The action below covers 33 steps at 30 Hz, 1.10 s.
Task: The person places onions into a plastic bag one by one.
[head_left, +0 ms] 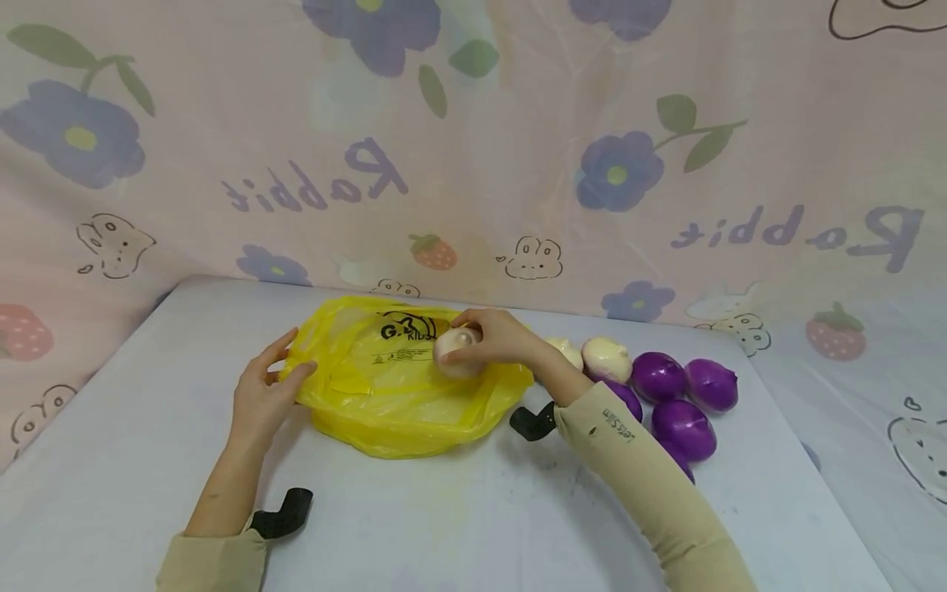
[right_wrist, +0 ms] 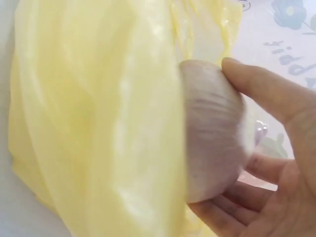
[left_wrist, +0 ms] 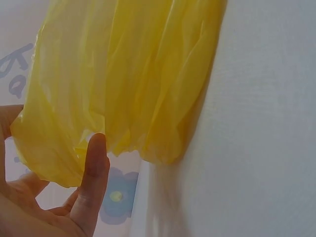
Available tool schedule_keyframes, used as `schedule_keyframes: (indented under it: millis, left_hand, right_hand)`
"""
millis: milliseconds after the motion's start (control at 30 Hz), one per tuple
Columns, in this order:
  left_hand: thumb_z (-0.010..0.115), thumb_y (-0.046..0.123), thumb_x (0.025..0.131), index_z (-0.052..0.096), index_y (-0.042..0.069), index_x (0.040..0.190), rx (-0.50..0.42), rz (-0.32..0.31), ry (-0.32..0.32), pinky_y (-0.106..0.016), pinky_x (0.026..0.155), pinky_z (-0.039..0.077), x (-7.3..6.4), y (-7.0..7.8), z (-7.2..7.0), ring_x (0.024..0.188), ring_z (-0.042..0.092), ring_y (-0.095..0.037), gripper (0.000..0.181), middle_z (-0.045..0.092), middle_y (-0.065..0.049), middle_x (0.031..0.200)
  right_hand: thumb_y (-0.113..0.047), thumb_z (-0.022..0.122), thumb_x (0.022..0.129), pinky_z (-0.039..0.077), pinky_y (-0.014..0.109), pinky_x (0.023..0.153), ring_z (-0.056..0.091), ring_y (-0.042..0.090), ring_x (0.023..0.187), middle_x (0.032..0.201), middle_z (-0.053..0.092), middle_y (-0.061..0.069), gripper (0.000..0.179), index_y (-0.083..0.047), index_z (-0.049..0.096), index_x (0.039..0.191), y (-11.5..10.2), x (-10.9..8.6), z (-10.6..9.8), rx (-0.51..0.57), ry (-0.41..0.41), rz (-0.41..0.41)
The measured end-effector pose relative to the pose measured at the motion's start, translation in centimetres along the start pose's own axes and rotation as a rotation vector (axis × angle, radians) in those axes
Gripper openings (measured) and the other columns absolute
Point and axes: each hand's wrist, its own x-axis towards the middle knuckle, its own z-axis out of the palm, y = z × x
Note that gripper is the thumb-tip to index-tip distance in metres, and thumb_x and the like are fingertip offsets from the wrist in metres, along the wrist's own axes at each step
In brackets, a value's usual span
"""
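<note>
A yellow plastic bag point(head_left: 407, 432) with black print lies on the table, its mouth spread wide. My left hand point(head_left: 262, 395) pinches the bag's left edge, the thumb in front and the fingers behind, as the left wrist view shows. In my right hand point(head_left: 503, 335) is a pale garlic bulb point(right_wrist: 212, 128), gripped between thumb and fingers at the right side of the bag's opening. In the right wrist view, a fold of the yellow plastic hides part of that bulb. Whether it touches the bag cannot be told.
Right of the bag sit two more pale bulbs point(head_left: 607, 359) and several glossy purple onions point(head_left: 684, 430), some partly covered by my right forearm. A patterned cloth point(head_left: 488, 164) hangs behind the white table point(head_left: 414, 526). Black angled pieces point(head_left: 284, 514) project from both wrists.
</note>
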Motion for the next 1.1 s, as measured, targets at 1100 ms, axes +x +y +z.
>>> schedule_keyframes:
  millis: [1100]
  left_hand:
    - [0.054,0.032,0.095,0.034,0.027,0.150,0.041,0.006,0.003,-0.018,0.063,0.045,0.1,-0.4,-0.3,0.102,0.038,-0.020,0.059,0.036,-0.018,0.146]
  right_hand:
    - [-0.037,0.075,0.081,0.044,0.040,0.097,0.055,0.026,0.110,0.120,0.062,0.013,0.056,-0.003,0.062,0.124,1.7,0.4,3.0,-0.009,0.086,-0.049]
